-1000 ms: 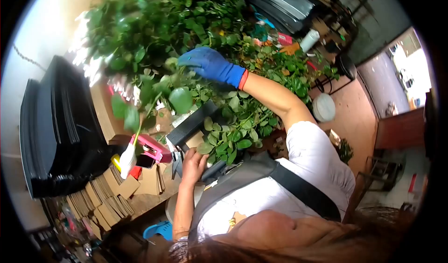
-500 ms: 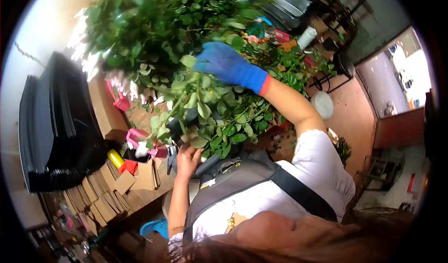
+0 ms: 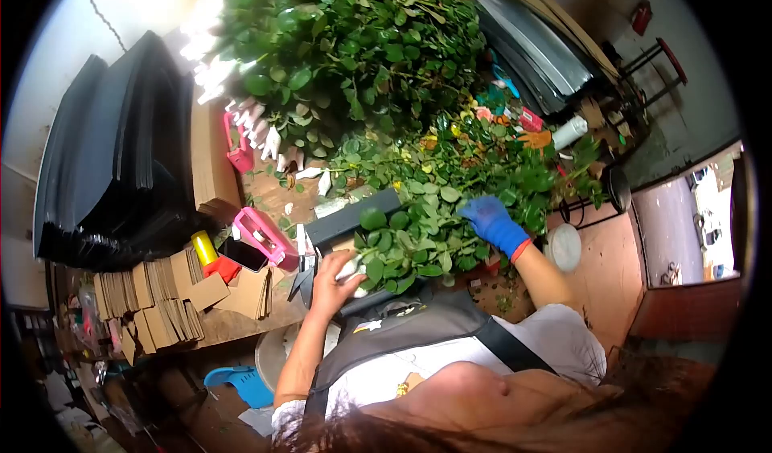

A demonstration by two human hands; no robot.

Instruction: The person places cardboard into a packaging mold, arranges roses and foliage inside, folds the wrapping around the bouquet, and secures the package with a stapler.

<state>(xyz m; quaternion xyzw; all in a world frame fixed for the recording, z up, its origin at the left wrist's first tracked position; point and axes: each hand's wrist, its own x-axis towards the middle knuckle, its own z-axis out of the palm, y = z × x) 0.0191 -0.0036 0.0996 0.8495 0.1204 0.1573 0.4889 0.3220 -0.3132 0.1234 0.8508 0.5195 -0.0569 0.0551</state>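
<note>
In front of my apron lies a leafy bunch of roses (image 3: 410, 248), pale heads to the left and stems to the right. My left hand (image 3: 326, 286), bare, is closed around the white rose heads (image 3: 351, 270) at that end. My right hand (image 3: 492, 221), in a blue glove with a red cuff, curls over the stem end, its fingertips partly hidden among leaves. Just behind the bunch is a dark grey block (image 3: 354, 218). A large heap of roses (image 3: 362, 59) fills the far side of the table, its pale heads to the left.
Stacked black sheets (image 3: 121, 155) stand at the left. A pink holder (image 3: 264, 237), a phone (image 3: 244, 254), a yellow roll (image 3: 204, 249) and cardboard pieces (image 3: 153, 300) lie near them. Loose leaves (image 3: 474, 147) cover the table's right. A white bucket (image 3: 563, 248) stands beyond my right arm.
My gloved right hand has come down and right from the big heap to the near bunch. My left hand stays at the flower-head end. The view has shifted.
</note>
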